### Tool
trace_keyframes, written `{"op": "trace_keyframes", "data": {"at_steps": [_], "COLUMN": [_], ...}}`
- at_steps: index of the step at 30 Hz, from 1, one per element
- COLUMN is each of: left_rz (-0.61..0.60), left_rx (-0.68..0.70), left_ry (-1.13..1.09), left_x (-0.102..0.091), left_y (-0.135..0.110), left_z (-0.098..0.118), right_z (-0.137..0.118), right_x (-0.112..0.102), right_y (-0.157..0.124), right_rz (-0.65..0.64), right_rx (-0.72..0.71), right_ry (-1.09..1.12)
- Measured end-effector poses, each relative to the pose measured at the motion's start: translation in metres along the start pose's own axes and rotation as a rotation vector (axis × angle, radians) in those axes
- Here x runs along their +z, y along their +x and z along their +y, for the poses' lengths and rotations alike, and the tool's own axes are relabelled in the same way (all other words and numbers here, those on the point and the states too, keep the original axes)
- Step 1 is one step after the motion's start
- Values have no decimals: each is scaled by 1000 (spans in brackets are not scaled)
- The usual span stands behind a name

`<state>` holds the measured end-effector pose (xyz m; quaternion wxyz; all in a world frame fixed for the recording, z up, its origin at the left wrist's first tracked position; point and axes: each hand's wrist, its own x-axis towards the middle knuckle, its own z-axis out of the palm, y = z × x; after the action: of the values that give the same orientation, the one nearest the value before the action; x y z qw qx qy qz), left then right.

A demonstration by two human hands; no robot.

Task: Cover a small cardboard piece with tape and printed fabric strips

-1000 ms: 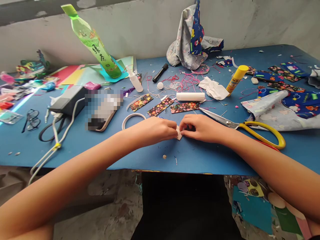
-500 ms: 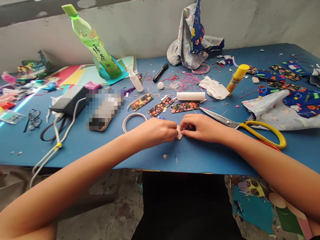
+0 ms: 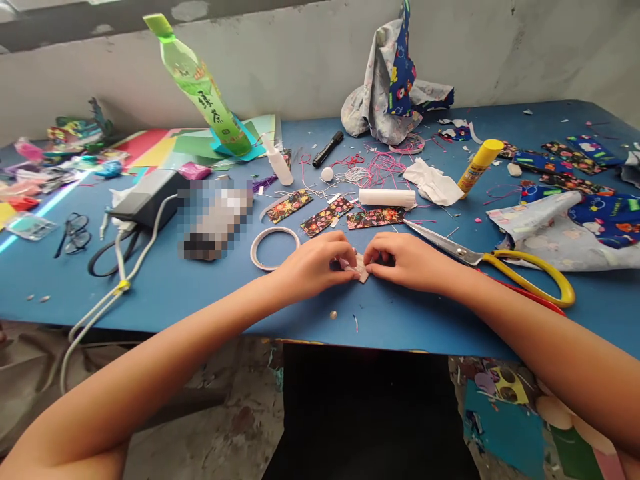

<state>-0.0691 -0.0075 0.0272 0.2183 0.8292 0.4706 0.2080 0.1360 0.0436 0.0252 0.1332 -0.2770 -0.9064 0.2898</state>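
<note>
Both hands work close together near the table's front edge on a small pale strip that looks like fabric (image 3: pixel 363 270). My left hand (image 3: pixel 327 262) pinches its left side, and part of the strip is hidden by the fingers. On its right side, my right hand (image 3: pixel 395 260) has thumb and forefinger closed at the edge. Just left of my left hand lies a roll of tape (image 3: pixel 254 250). Several floral fabric strips (image 3: pixel 376 217) lie beyond the hands. Large scissors with yellow handles (image 3: pixel 533 267) rest to the right of my right hand, partly behind the forearm.
A glue stick (image 3: pixel 480 168), a white roll (image 3: pixel 387 198), tissue (image 3: pixel 433 181), a black marker (image 3: pixel 328 149) and tangled pink thread (image 3: pixel 377 167) lie farther back. A green tea bottle (image 3: pixel 205 93) stands back left. A cable (image 3: pixel 150 233) crosses the left side. Bunched fabric (image 3: pixel 545 227) lies right.
My left fingers have lifted and opened slightly from the strip's near part, showing more of it. My right hand stays at its edge. The whole view has shifted slightly.
</note>
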Motion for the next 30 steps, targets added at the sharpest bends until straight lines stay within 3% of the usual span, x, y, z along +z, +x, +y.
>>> {"op": "trace_keyframes", "data": {"at_steps": [5,11,18,23,30], "left_rz": [64,43,121,30,-74], "left_rx": [-7,84,157,248,240], "left_ry": [-101,72,306,548,550], "left_x": [-4,-11,-8,3,-2], "left_y": [-1,-6,-11,-15,-9], "left_z": [-14,-20,-8,4,7], "right_z": [-1,-1,0,3,2], "right_x": [-2,-2,-2,0,0], "right_y": [1,2,2,2,2], "right_rz": [-12,-14,-19,1,-10], "right_rx": [-2,-15,-7,-22,-7], "right_ry": [10,9,26,32,33]}}
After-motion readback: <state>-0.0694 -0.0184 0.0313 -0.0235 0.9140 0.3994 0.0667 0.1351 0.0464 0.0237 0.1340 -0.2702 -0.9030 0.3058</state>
